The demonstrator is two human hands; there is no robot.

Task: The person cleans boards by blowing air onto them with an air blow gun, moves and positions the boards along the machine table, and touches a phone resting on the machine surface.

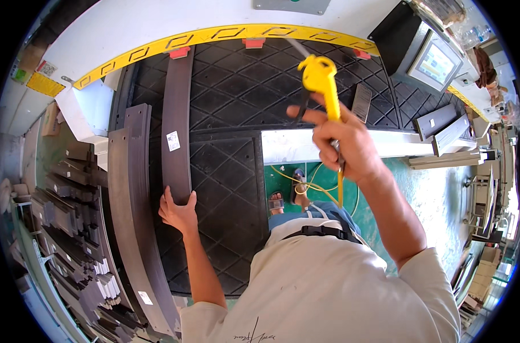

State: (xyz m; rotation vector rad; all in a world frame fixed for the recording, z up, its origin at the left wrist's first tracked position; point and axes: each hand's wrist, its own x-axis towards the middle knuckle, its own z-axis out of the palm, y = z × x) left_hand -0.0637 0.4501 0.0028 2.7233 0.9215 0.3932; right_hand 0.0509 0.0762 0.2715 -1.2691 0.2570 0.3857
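My left hand (180, 211) grips the near end of a long dark brown board (177, 108), thumb at its right edge and fingers at its left. The board lies flat, its far end reaching under the yellow guard strip (228, 32), and a small white label is stuck on it. In my right hand (351, 143) is a yellow air blow gun (323, 77), raised above the black table (231, 103). Its thin nozzle points away from me, up and to the left. A yellow hose (340, 191) hangs down from its handle.
More long boards (131, 200) lie at the left edge, with stacks (71, 223) beyond them. A short panel (361, 103) lies on the right of the table. A screen (435, 62) stands far right. Hose loops (308, 184) lie on the green floor near my feet.
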